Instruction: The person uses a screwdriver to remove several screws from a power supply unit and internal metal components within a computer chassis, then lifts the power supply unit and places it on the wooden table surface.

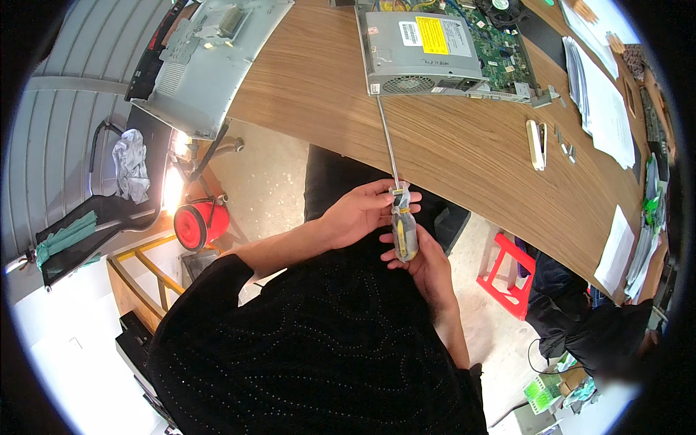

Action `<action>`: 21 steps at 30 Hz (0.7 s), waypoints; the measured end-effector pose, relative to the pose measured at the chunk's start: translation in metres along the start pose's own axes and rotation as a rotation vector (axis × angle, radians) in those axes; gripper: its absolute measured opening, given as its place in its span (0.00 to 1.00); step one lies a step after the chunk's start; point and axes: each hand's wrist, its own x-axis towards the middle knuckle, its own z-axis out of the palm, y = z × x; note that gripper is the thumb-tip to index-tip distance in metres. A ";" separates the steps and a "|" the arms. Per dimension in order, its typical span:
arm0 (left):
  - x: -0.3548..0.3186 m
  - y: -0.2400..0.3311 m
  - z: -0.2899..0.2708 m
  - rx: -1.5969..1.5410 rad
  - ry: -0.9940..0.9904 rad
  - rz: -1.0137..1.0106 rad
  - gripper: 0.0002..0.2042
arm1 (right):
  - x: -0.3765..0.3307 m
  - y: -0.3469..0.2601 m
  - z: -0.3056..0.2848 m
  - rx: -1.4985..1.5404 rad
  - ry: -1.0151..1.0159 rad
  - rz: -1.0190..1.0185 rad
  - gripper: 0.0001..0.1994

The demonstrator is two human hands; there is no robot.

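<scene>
Fingers [373, 194] of the left hand [341, 221] pinch the screwdriver [404, 235] near the collar of its handle, while those of the right hand [433, 270] curl around the lower end of the same grip, so both hands are grasping one tool. In the head view, the screwdriver is in front of the person's torso at the near edge of the table [312, 94], its long shaft pointing away over the wood toward an open computer case [367, 65]; whether the tip touches that case cannot be told. Inside the case sit a grey power supply [388, 32] with white and yellow labels, a green circuit board [493, 54] to its right, and coloured wires [409, 4] at the top edge of the picture. At the upper left lies a metal panel [185, 94] with a bracket-like part [221, 23] on it

As for pose, the left forearm [283, 250] comes in slanting from the lower left, wrist nearly straight; the right forearm [451, 333] rises from below, its thumb along the handle's right side
</scene>
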 end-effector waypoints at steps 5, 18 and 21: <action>0.001 0.001 -0.001 0.219 0.150 -0.033 0.15 | 0.008 0.018 0.000 -0.601 0.196 -0.333 0.27; 0.005 -0.001 0.000 0.199 0.047 0.017 0.15 | -0.001 -0.003 0.015 -0.447 0.241 -0.154 0.22; 0.007 0.003 0.002 0.295 0.086 -0.045 0.16 | 0.002 0.011 0.021 -0.643 0.403 -0.404 0.22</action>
